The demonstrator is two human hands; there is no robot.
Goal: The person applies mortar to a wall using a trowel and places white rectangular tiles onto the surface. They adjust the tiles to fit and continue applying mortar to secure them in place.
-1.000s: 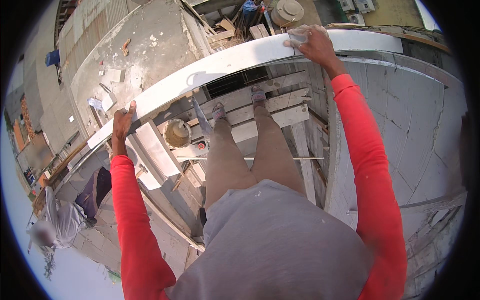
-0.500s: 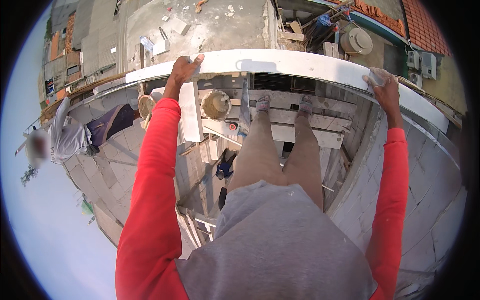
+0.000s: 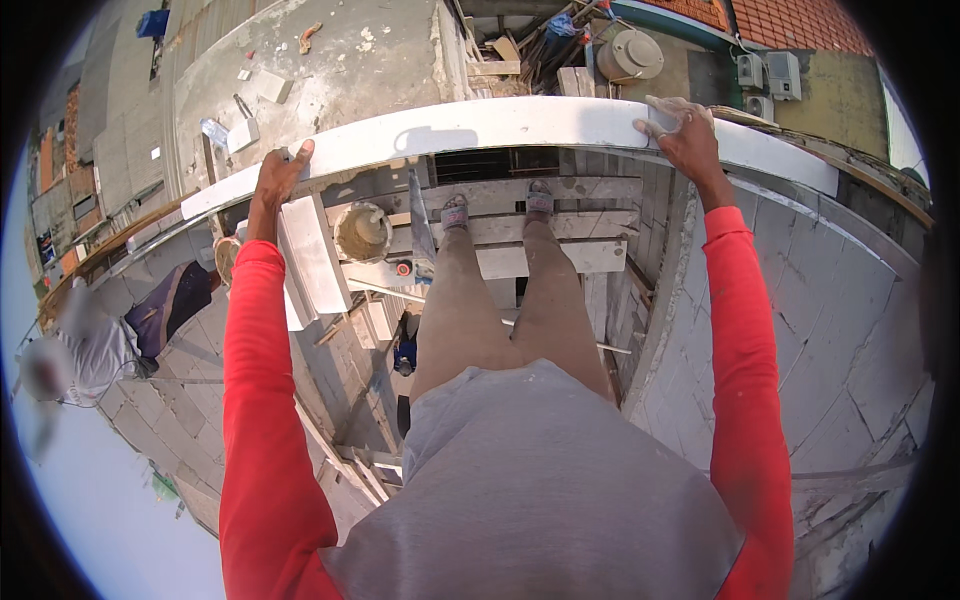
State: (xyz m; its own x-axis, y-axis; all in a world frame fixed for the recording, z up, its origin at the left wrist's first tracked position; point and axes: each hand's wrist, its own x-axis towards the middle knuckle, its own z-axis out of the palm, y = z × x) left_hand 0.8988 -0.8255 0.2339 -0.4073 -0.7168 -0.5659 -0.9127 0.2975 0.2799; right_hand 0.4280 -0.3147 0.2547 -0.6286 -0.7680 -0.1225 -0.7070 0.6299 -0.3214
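A long white board point(image 3: 480, 122) runs across in front of me, bent by the lens, its narrow top face lit by the sun. Toward its left end my left hand point(image 3: 278, 180) is closed over the edge, thumb on top. My right hand point(image 3: 688, 142), its fingers coated in pale dust, grips the board farther right. The undersides of both grips are hidden. Below the board my sandalled feet stand on wooden planks point(image 3: 560, 260). A mortar-smeared bucket point(image 3: 362, 232) sits left of my feet, near a white block point(image 3: 318, 255).
Another person point(image 3: 110, 345) is beside the block wall at left; someone else point(image 3: 405, 352) is far below, seen through the gap in the scaffold. Pale block walls point(image 3: 800, 340) rise at right. Beyond the board lie a concrete roof point(image 3: 350, 85), scrap wood and a round tank point(image 3: 630, 55).
My view has swung, shifting the scene leftward in the picture. Both hands keep their hold on the board. The person at left has changed arm position.
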